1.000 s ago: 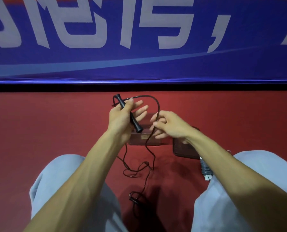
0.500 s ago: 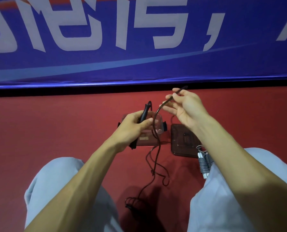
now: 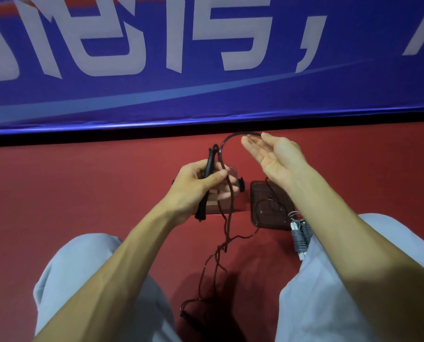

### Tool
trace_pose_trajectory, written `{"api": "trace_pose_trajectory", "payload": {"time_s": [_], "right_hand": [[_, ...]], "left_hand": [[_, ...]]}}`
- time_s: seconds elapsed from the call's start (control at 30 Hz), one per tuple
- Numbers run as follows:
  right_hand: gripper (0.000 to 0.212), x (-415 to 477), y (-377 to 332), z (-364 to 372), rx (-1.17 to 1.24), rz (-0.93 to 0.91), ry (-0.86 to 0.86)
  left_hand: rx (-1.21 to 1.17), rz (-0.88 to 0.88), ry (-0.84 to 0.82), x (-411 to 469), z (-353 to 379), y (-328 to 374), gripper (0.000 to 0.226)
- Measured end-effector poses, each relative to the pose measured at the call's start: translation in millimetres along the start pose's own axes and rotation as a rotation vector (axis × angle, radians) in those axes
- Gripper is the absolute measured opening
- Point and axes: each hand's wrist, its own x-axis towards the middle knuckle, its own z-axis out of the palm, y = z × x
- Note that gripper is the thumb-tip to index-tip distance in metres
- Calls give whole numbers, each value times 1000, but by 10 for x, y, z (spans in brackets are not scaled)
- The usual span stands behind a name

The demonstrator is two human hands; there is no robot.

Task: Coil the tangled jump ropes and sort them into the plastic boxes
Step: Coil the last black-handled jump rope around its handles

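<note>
Red floor (image 3: 82, 206) runs back to a blue banner (image 3: 206, 95) with large white lettering, which stands along the floor's far edge. A seated person in pale trousers (image 3: 329, 292) works over the strip of floor between their knees.

The left hand (image 3: 193, 186) is closed around the black handle (image 3: 209, 164) of a dark jump rope (image 3: 227, 218), fingers and thumb wrapped about it, and the handle stands nearly upright. From the top of the handle the cord arcs over to the right hand (image 3: 272, 159). That hand is open, palm turned up and fingers almost straight, and the cord lies across its fingertips (image 3: 249, 141) rather than being gripped.

More of the cord hangs from the left hand in loose strands. They cross and twist together just above the floor, then trail toward the near edge, where the end lies in shadow between the knees.

Behind the left hand, toward the far edge, a clear box (image 3: 212, 207) sits on the floor, partly hidden by hand and handle. Just beside it on the right lies a dark box (image 3: 277, 213), with a thin loop of cord resting on it. A coiled grey rope (image 3: 301, 240) with white handles lies against the right knee, touching the dark box's near corner.
</note>
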Motion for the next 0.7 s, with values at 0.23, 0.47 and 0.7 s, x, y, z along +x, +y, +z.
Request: {"api": "trace_pose_trajectory", "payload": {"time_s": [0.23,0.47,0.7], "right_hand": [[20,-41,168,-28,-716,17,-197],[38,-130,382,-33,-1257,192,-560],[16,-124,570,-99,-1387,107,-565]], "left_hand": [[-308,122,263,80,-66,69,6],[-481,151,429,157,-194,48,12],[-573,181,501,182,-324,83,10]]}}
